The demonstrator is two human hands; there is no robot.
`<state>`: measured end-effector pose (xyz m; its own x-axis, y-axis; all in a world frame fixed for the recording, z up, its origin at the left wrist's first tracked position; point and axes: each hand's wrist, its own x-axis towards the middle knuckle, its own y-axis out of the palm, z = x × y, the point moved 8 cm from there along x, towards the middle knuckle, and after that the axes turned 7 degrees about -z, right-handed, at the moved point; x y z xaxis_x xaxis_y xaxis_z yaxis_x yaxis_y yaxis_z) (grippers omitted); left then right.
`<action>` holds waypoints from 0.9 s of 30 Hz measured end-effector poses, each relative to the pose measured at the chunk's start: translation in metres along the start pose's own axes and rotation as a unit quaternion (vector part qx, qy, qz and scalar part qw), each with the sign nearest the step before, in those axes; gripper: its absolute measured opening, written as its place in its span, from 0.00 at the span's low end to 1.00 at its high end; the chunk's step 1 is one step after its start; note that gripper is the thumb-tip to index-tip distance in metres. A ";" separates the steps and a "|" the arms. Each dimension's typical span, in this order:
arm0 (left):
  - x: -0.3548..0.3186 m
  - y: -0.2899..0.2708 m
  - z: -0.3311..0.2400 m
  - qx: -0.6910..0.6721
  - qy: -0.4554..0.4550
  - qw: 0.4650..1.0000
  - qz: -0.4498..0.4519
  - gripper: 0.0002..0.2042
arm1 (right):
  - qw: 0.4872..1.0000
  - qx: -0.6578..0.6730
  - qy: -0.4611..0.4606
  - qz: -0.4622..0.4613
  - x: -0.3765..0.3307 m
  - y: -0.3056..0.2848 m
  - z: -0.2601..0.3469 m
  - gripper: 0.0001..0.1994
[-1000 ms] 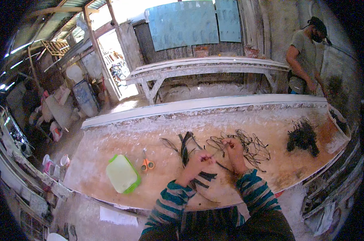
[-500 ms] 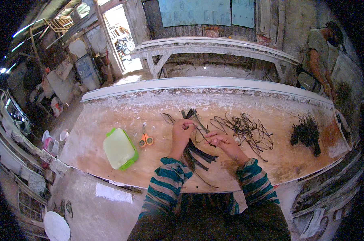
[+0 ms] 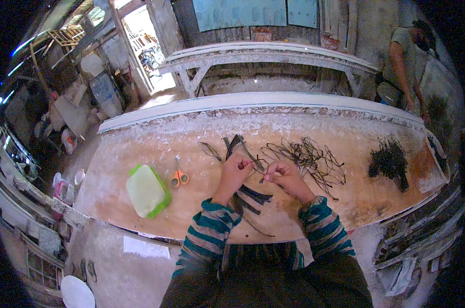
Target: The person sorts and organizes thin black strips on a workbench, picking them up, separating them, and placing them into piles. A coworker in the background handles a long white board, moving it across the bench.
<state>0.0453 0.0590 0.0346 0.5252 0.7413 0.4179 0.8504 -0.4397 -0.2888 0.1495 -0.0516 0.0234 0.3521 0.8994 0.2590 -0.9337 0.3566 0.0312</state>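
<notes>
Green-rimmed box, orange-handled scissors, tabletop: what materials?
Green-rimmed rectangular box: likely plastic, with a smooth pale lid and bright moulded rim. Orange-handled scissors: plastic loops; blades probably metal, too small to confirm. Tabletop: seemingly wood board, brown and matte, crusted with white residue.

Too small to tell what kind of thin dark strip (image 3: 257, 165) is pinched between the left hand (image 3: 234, 172) and the right hand (image 3: 285, 176); fingertips curled inward, so the exact grip not readable. Under the wrists, parts of the flat dark strips (image 3: 253, 197) covered by the striped sleeves. Tangle of thin dark strands (image 3: 307, 156) not separable into single pieces. Dark clump (image 3: 389, 161) near the far right only a blurred mass. Other person (image 3: 409, 61) at the upper right partly cut by the dark rim. Scissors (image 3: 179, 176) blades hardly visible.
</notes>
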 end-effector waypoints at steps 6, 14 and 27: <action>-0.011 0.018 -0.004 -0.121 -0.061 0.987 0.092 0.07 | 0.989 0.036 0.001 -0.141 0.005 -0.030 0.014 0.07; -0.018 0.031 -0.018 -0.117 0.018 0.975 0.188 0.06 | 0.968 -0.105 -0.058 -0.219 0.007 -0.044 0.015 0.09; -0.055 0.058 -0.039 -0.294 -0.166 0.883 0.327 0.08 | 0.960 -0.102 -0.043 -0.256 0.005 -0.054 0.002 0.07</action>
<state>0.0669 -0.0270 0.0284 0.9547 0.2968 0.0229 0.2893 -0.9432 0.1632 0.2019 -0.0667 0.0254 0.7469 0.5722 0.3388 -0.6048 0.7963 -0.0116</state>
